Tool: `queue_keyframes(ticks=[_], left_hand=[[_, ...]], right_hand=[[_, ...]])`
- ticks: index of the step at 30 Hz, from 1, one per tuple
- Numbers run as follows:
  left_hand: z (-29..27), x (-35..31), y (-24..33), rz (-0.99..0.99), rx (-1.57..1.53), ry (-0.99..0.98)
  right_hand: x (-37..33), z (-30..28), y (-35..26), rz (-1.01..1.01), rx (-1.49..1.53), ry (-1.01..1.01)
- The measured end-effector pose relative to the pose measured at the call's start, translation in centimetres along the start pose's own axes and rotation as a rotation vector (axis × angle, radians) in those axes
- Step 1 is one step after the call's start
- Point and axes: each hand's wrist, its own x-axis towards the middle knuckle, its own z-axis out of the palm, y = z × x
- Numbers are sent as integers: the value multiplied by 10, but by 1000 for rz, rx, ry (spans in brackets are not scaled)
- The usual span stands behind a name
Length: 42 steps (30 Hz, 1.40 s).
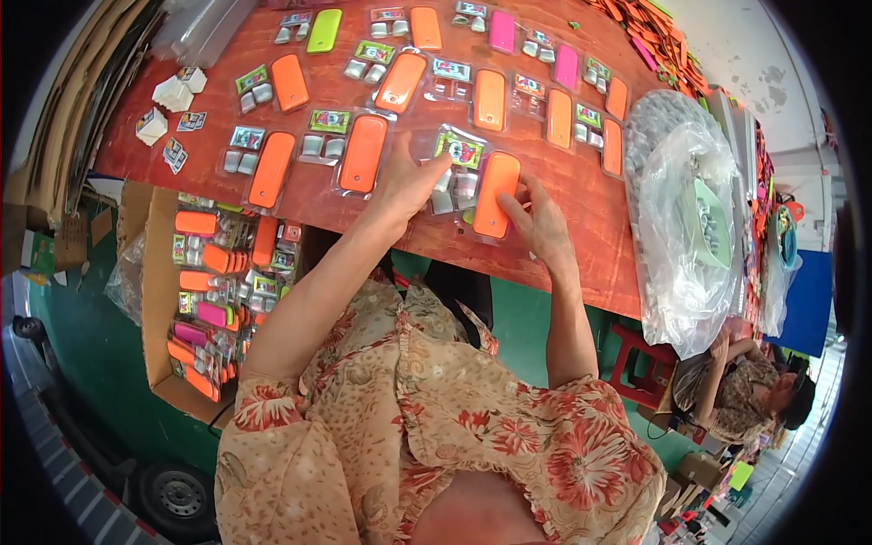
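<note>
On the red table, a clear blister pack lies in front of me. It has a green picture card (460,148), small white-grey rolls (453,190) and an orange oblong case (496,194). My left hand (411,186) is at the pack's left side, its thumb stretched to the card's edge and the fingers apart. Thumb and fingers of my right hand (543,222) close on the right edge of the orange case. Similar packs surround it, among them one with an orange case (362,153) just left of my left hand.
An open cardboard box (160,300) full of finished-looking packs stands below the table's left edge. White card stacks (173,94) sit at the table's left. Loose orange pieces (649,41) pile up at the far right. A plastic bag (677,218) with a green basket lies right; another person (749,391) sits beyond.
</note>
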Motion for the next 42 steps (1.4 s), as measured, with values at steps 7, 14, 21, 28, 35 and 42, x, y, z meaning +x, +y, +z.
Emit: queue_keyframes(ticks=[7, 14, 21, 28, 35, 42], left_hand=[[6, 4, 13, 215, 364, 31], [8, 35, 23, 237, 362, -24], [12, 63, -4, 240, 69, -82], [-4, 47, 3, 35, 231, 16], [2, 45, 5, -111, 186, -109], [-10, 49, -3, -144, 44, -111]], right_hand=[[1, -3, 6, -3, 41, -47], [6, -8, 5, 33, 102, -56], [7, -9, 10, 14, 87, 28], [5, 5, 9, 95, 162, -3], [3, 15, 1, 66, 339, -9], [8, 30, 12, -28, 412, 84]])
